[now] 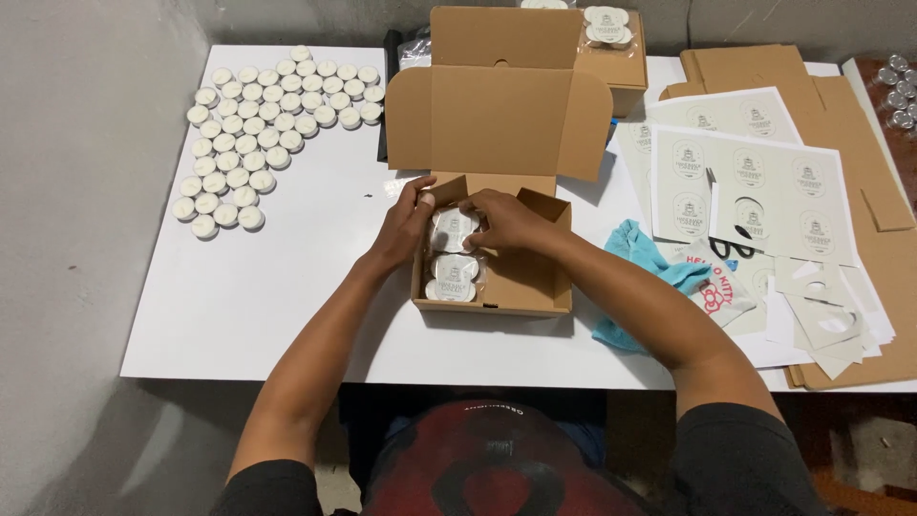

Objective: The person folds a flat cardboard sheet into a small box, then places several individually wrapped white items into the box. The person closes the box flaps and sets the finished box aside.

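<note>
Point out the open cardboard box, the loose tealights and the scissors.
open cardboard box (pixel 535 287): head view, bare floor inside, right half.
loose tealights (pixel 253 129): head view, middle of the cluster at the table's left.
scissors (pixel 734 247): head view, black handle loop.

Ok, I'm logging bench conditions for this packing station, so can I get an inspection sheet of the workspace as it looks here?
Surface: white table, mostly bare near the front edge.
Job's things: open cardboard box, lid up; two wrapped candle packs along its left side.
Clutter: loose white tealights grouped at far left; label sheets, flat cardboard, blue cloth, scissors and paper offcuts at right; second box behind.
Hands: left hand and right hand both on the upper pack in the box.
Cables: nothing seen.
Surroundings: grey wall and floor; metal tealight cups at far right.
</note>
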